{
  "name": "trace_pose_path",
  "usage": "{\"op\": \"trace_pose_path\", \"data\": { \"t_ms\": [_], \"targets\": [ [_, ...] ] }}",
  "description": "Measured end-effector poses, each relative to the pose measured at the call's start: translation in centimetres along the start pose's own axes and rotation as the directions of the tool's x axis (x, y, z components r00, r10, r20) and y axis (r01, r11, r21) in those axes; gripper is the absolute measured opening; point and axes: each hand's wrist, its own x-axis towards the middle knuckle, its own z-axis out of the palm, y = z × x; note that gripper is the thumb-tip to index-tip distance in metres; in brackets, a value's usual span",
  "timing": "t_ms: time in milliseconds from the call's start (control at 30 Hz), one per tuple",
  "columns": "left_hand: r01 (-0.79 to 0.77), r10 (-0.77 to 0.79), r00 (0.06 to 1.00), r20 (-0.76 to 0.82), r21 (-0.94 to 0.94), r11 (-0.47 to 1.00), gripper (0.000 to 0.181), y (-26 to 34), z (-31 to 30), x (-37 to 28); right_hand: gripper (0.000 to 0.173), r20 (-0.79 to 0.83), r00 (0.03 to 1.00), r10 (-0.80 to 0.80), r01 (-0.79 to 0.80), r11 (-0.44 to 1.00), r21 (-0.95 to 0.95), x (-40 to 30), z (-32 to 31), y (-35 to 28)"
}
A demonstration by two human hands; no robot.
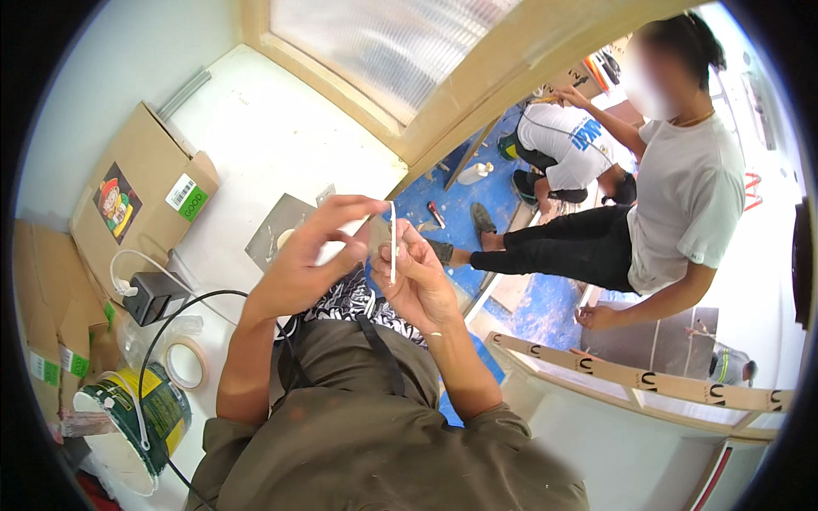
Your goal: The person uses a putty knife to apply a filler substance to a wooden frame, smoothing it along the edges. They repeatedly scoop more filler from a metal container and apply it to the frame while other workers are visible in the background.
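Observation:
My right hand (416, 274) pinches a thin white strip (393, 239) between thumb and fingers, holding it near its lower end. The strip's long side runs up and down in the picture. My left hand (313, 255) is beside it with thumb and index finger apart. Its index fingertip is at the strip's top end; whether it presses on it I cannot tell. Behind my left hand lies a grey flat plate (273, 223) with pale smears, partly hidden by the hand.
A wood-framed ribbed panel (364, 45) stands ahead. Cardboard boxes (137, 169), a masking tape roll (186, 364), a green bucket (167, 409) and a black cable (198, 297) are at left. A standing person (684, 185) and a crouching person (562, 140) occupy the blue-covered floor (460, 201).

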Motion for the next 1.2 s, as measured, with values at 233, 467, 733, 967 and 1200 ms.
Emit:
{"op": "trace_pose_path", "data": {
  "t_ms": [233,467,733,967,1200],
  "targets": [
    [-0.042,0.063,0.998,0.032,-0.445,0.895,0.015,-0.9,1.2,4.1,0.039,-0.025,1.000,0.009,-0.006,0.990,0.138,0.9,0.2,-0.9],
    [-0.223,0.186,0.957,-0.222,-0.156,0.962,0.017,2.0,-2.4,12.1,0.013,-0.414,0.910,-0.006,-0.105,0.964,-0.245,-1.2,-7.0,-0.7],
    [-0.362,0.370,0.923,-0.104,0.093,0.928,0.017,3.0,-3.4,18.2,0.013,-0.612,0.791,0.026,-0.348,0.841,-0.414,-6.0,-13.0,3.5],
    [-0.507,0.528,0.841,-0.117,0.171,0.845,0.013,2.0,-1.7,20.9,0.018,-0.620,0.784,0.016,-0.418,0.753,-0.508,-6.4,-14.2,4.3],
    [-0.583,0.603,0.780,-0.171,0.154,0.798,0.011,3.5,-1.0,21.6,0.018,-0.605,0.796,-0.002,-0.413,0.729,-0.545,-6.8,-14.4,4.2]
  ]
}}
